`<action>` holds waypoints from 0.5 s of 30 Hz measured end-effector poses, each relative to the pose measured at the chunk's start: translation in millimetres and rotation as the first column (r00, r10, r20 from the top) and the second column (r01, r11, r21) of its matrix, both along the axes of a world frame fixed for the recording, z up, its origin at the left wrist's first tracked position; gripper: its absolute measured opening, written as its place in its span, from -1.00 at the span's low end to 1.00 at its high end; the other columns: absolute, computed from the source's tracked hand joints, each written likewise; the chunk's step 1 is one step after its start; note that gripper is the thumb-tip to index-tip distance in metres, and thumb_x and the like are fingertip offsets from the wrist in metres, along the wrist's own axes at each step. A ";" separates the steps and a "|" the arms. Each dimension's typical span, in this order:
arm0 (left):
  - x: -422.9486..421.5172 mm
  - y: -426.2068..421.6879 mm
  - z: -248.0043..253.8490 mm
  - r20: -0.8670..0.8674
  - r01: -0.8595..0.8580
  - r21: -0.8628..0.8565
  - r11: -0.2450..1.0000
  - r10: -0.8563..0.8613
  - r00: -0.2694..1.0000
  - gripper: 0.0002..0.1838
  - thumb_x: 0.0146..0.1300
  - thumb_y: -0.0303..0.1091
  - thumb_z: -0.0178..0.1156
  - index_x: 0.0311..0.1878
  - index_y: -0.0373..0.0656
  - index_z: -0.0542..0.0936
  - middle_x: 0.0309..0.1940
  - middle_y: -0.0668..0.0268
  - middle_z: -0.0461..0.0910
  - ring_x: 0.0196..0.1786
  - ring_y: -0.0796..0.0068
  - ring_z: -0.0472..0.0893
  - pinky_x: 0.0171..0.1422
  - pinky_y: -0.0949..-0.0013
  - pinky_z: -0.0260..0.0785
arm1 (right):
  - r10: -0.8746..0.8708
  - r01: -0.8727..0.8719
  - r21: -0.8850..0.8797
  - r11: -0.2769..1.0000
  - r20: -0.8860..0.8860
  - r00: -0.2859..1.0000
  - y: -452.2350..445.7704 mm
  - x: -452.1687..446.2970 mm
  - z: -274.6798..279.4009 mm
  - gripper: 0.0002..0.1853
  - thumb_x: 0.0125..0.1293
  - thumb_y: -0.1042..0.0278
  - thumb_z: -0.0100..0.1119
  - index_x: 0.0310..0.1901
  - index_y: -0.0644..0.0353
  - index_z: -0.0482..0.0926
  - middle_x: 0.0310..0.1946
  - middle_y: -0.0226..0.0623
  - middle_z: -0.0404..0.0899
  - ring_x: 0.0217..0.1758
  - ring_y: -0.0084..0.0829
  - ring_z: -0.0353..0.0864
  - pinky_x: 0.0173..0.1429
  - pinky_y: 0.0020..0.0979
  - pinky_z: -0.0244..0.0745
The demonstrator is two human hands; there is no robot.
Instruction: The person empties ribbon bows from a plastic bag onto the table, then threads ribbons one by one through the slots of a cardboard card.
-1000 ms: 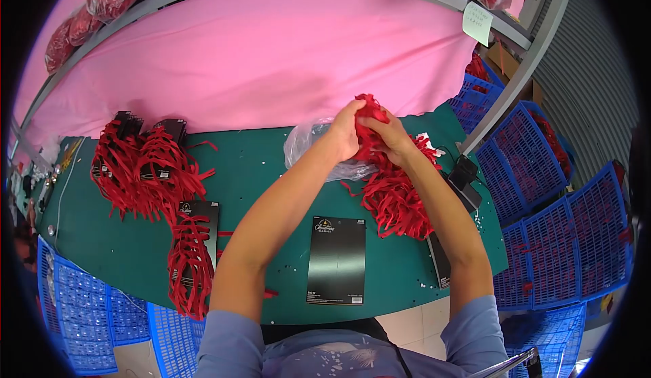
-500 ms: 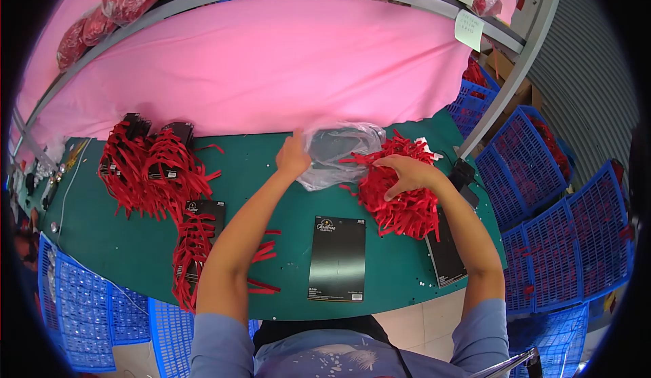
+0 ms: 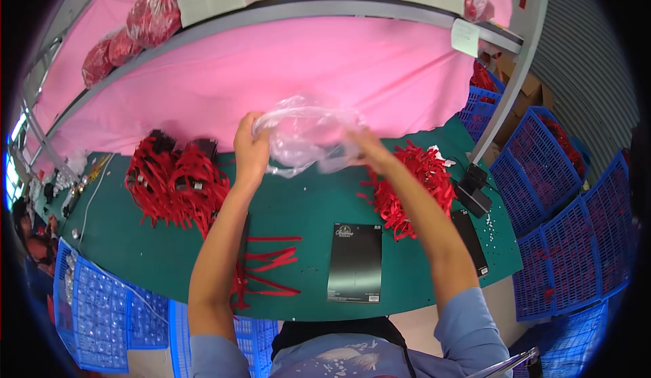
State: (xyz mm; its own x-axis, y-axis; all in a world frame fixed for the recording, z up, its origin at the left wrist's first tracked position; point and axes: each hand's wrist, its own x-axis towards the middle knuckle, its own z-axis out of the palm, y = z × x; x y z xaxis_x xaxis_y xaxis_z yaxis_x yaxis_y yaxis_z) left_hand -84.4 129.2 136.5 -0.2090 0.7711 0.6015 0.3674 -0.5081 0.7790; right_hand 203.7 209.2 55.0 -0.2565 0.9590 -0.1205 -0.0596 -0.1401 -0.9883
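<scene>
A clear plastic bag [image 3: 302,137] is stretched between my two hands above the back of the green table [image 3: 156,259]. My left hand [image 3: 251,148] grips its left side. At the bag's right side my right hand [image 3: 369,150] is closed on it, slightly blurred. Just right of and below that hand lies a heap of red ribbons [image 3: 410,191]. A black printed card [image 3: 354,262] lies flat near the front edge. Bundles of red ribbons on black cards [image 3: 178,184] sit at the left. More loose ribbon ends [image 3: 271,259] stick out beside my left forearm.
Behind the table hangs a pink cloth [image 3: 203,72] under a metal frame [image 3: 305,5]. Blue crates [image 3: 539,167] stand at the right, others [image 3: 102,324] at the lower left. A black device [image 3: 475,191] and another black card [image 3: 469,235] are on the table's right side.
My right hand has left the red ribbons and now holds the bag. The bag has risen from the table, with my left hand on it. The view has shifted, so the table appears lower.
</scene>
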 end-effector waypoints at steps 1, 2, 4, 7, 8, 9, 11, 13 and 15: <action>-1.0 -4.6 -1.2 -0.007 0.021 0.004 1.000 -0.021 1.000 -0.78 0.23 -0.57 0.17 -0.05 -0.26 0.56 -0.24 0.24 0.55 -0.14 0.42 0.56 0.03 0.36 0.39 | 0.032 -0.032 0.043 0.999 -0.009 0.999 -10.0 -17.4 6.9 -0.09 0.24 0.11 0.36 0.53 0.02 0.05 0.17 -0.15 0.52 0.20 -0.26 0.55 0.04 -0.04 0.64; -2.0 -13.2 -1.2 0.015 0.119 -0.072 0.990 -0.118 0.993 -0.70 0.24 -0.55 0.18 0.06 -0.23 0.54 -0.15 0.22 0.55 -0.05 0.42 0.56 0.10 0.36 0.40 | 0.060 -0.059 0.095 0.994 -0.010 0.998 -23.1 -37.0 14.2 -0.21 0.30 0.22 0.30 0.50 0.03 0.14 0.05 -0.18 0.61 0.08 -0.31 0.64 -0.04 -0.15 0.70; 3.4 -18.9 -17.3 -0.252 0.103 0.118 0.988 -0.071 0.965 -0.47 0.16 -0.47 0.31 0.23 -0.17 0.45 0.04 0.15 0.55 0.13 0.29 0.56 0.24 0.30 0.40 | 0.089 -0.081 0.201 0.976 -0.032 0.995 -30.0 -68.9 22.4 -0.42 0.34 0.41 0.20 0.39 0.07 0.34 -0.10 -0.25 0.68 -0.14 -0.42 0.71 -0.14 -0.30 0.73; 23.0 -46.4 -23.9 -0.384 0.157 0.202 0.967 -0.069 0.921 -0.33 0.05 -0.41 0.42 0.28 -0.16 0.44 0.12 0.09 0.54 0.19 0.18 0.57 0.26 0.21 0.41 | 0.218 -0.197 0.304 0.932 -0.035 0.975 -54.2 -102.4 29.2 -0.59 0.33 0.43 0.17 0.22 0.09 0.55 -0.09 -0.23 0.69 -0.20 -0.42 0.71 -0.17 -0.33 0.70; 24.9 -49.2 -28.3 -0.329 0.188 0.149 0.971 -0.130 0.935 -0.34 0.04 -0.41 0.41 0.27 -0.16 0.46 0.11 0.08 0.55 0.18 0.15 0.58 0.25 0.20 0.42 | 0.295 -0.279 0.337 0.899 0.005 0.955 -58.3 -107.5 27.5 -0.61 0.32 0.39 0.18 0.20 0.09 0.57 -0.09 -0.20 0.70 -0.21 -0.41 0.70 -0.20 -0.30 0.68; 26.9 -52.0 -32.7 -0.267 0.218 0.098 0.971 -0.185 0.946 -0.36 0.03 -0.41 0.41 0.25 -0.16 0.48 0.10 0.07 0.56 0.17 0.13 0.59 0.23 0.18 0.43 | 0.291 -0.368 0.431 0.824 0.235 0.928 -62.7 -105.8 31.1 -0.61 0.32 0.33 0.20 0.18 0.08 0.59 -0.11 -0.20 0.71 -0.20 -0.39 0.71 -0.19 -0.28 0.66; 22.6 -41.3 -51.0 -0.171 0.241 -0.019 0.970 -0.240 0.956 -0.45 0.05 -0.44 0.35 0.19 -0.18 0.54 0.05 0.07 0.60 0.12 0.09 0.62 0.20 0.15 0.46 | 0.157 -0.569 0.513 0.642 0.639 0.753 -78.3 -94.1 49.7 -0.62 0.31 0.21 0.26 0.14 0.07 0.61 -0.16 -0.21 0.72 -0.18 -0.36 0.74 -0.16 -0.23 0.63; 10.9 -34.2 -59.6 -0.260 0.247 -0.067 0.967 -0.255 0.931 -0.57 0.07 -0.48 0.27 0.08 -0.20 0.60 -0.03 0.07 0.63 0.04 0.05 0.65 0.15 0.15 0.48 | -0.025 -0.633 0.433 0.642 0.837 0.547 -116.1 -76.5 109.6 -0.50 0.22 0.10 0.33 0.20 0.01 0.58 -0.01 -0.14 0.66 -0.01 -0.19 0.69 -0.03 -0.17 0.59; 7.5 -35.2 -56.3 -0.301 0.269 -0.046 0.962 -0.270 0.915 -0.65 0.09 -0.53 0.18 0.00 -0.22 0.64 -0.10 0.09 0.65 -0.03 0.07 0.68 0.10 0.15 0.49 | -0.284 -0.636 0.587 0.500 0.805 0.521 -144.8 -65.2 142.9 -0.38 0.13 0.06 0.40 0.26 -0.04 0.54 0.17 -0.08 0.55 0.17 -0.03 0.58 0.11 -0.11 0.54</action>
State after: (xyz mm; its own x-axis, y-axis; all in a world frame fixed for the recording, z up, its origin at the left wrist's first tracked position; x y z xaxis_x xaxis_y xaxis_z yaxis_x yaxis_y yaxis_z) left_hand -76.9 94.0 80.1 0.1981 0.7748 0.6004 0.4345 -0.6185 0.6548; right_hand 138.4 64.3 198.0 -0.6749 0.6511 0.3471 0.6210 0.7553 -0.2093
